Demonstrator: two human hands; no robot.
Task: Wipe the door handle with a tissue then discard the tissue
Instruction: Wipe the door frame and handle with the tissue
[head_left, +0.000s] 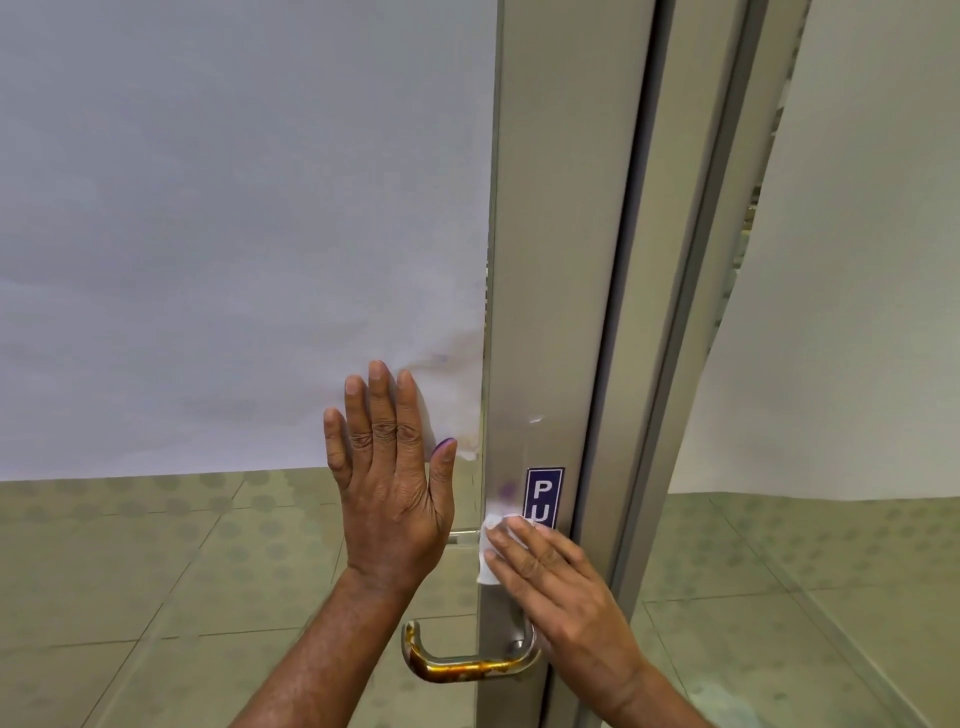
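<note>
A curved metal door handle (462, 662), stained brown and gold, sticks out from the grey door frame (545, 312) near the bottom. My right hand (561, 587) presses a white tissue (491, 551) flat against the frame just above the handle, under a blue sign (544, 493). My left hand (392, 473) lies flat with fingers spread on the frosted glass panel (234, 234), left of the frame, and holds nothing.
Smudges mark the glass edge (457, 364) beside the frame. Below the frosted part, clear glass shows a tiled floor (130, 571). A second frame post (696, 338) and another frosted pane (857, 312) stand to the right.
</note>
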